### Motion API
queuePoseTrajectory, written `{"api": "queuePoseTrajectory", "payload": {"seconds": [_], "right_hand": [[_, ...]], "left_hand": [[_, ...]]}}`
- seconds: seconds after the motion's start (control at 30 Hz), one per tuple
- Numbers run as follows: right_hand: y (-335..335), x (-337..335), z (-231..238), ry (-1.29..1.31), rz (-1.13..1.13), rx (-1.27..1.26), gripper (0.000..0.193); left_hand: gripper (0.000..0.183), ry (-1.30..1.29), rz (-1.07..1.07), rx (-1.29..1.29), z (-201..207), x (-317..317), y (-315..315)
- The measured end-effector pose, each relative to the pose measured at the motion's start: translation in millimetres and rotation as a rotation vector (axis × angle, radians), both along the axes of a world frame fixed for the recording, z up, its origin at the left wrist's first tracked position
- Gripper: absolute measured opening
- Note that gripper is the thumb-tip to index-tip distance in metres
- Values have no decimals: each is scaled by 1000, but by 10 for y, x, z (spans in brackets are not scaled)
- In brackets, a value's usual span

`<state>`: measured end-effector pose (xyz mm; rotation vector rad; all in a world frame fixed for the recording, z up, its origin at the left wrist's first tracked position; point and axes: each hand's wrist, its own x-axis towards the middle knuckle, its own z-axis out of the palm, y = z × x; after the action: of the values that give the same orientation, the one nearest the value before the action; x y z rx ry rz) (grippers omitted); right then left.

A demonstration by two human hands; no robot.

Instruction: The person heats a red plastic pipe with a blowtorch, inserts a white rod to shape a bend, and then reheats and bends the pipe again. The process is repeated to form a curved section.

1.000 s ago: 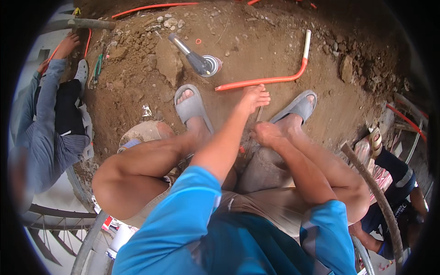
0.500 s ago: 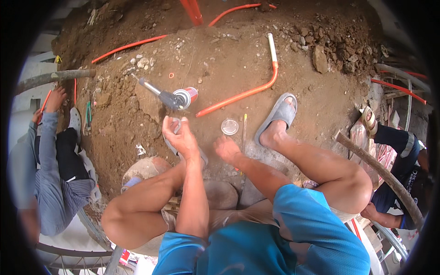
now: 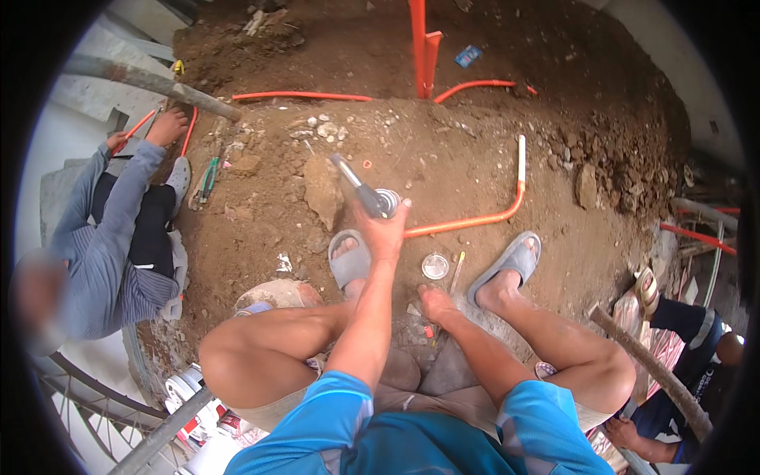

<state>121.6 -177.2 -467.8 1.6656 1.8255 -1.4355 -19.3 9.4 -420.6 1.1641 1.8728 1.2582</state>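
My left hand point(image 3: 384, 232) is wrapped round the canister of a gas blowtorch point(image 3: 369, 195). Its dark nozzle with a metal tip points up and left, and the hand hides most of the canister. Low over the ground between my feet, my right hand point(image 3: 435, 303) has its fingers curled in; whatever they may hold is hidden. Just beyond that hand lie a round, shallow, clear-looking dish or lid point(image 3: 435, 267) and a thin stick with a yellow end point(image 3: 459, 267). A small orange piece point(image 3: 429, 331) lies nearer to me.
A bent orange pipe with a white end point(image 3: 475, 220) lies beyond my feet. Green-handled pliers point(image 3: 208, 180) rest on the dirt at left, near a co-worker point(image 3: 119, 214) holding an orange pipe. Rocks point(image 3: 586, 186) lie far right. Another person point(image 3: 673, 372) sits behind a pole point(image 3: 653, 368).
My left hand has reached forward and closed round the blowtorch's canister. My right hand has drawn back slightly from the round dish. The whole view has shifted.
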Motion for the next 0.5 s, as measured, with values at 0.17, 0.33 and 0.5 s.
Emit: {"api": "queuePoseTrajectory", "payload": {"seconds": [0.17, 0.33, 0.5], "right_hand": [[258, 492, -41, -65, -37, 140, 30], [735, 682, 554, -7, -616, 421, 31], [1280, 638, 1698, 424, -1389, 721, 25]], "left_hand": [[67, -267, 43, -28, -46, 22, 101], [59, -296, -8, 9, 784, 25, 80], [64, -547, -433, 92, 2730, 48, 99]]}}
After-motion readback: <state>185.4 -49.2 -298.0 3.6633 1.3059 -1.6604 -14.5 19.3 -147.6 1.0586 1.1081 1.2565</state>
